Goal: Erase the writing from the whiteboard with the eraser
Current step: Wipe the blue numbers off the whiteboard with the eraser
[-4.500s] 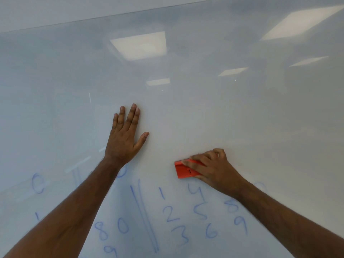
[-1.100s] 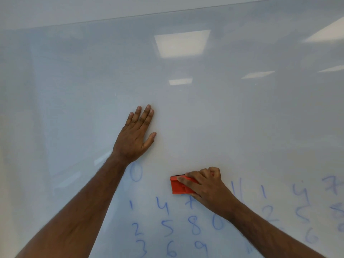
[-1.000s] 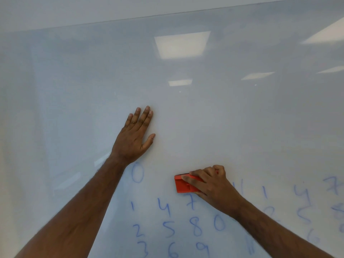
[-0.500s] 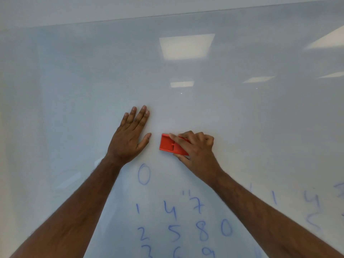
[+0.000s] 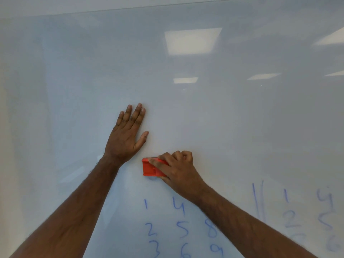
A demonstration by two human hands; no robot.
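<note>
A glossy whiteboard [image 5: 232,127] fills the view. My right hand [image 5: 176,169] grips a red eraser [image 5: 149,167] and holds it against the board, just below and right of my left hand. My left hand [image 5: 126,136] lies flat on the board with straight fingers pointing up. Blue handwritten digits [image 5: 181,228] sit in columns below the eraser: 1, 2, 3, then 4, 5, 6, then 8, 9. Further right stand two blue vertical lines [image 5: 257,200] and more blurred digits [image 5: 324,211]. My right forearm hides part of the writing.
The board's top edge [image 5: 167,5] runs across the top of the view with pale wall above it. Ceiling lights [image 5: 191,40] reflect in the upper part of the board, which carries no writing.
The eraser moved down from beside my left thumb to where the blue 0 stood; the 0 and the 7 no longer show. My left hand stays flat in the same place on the board.
</note>
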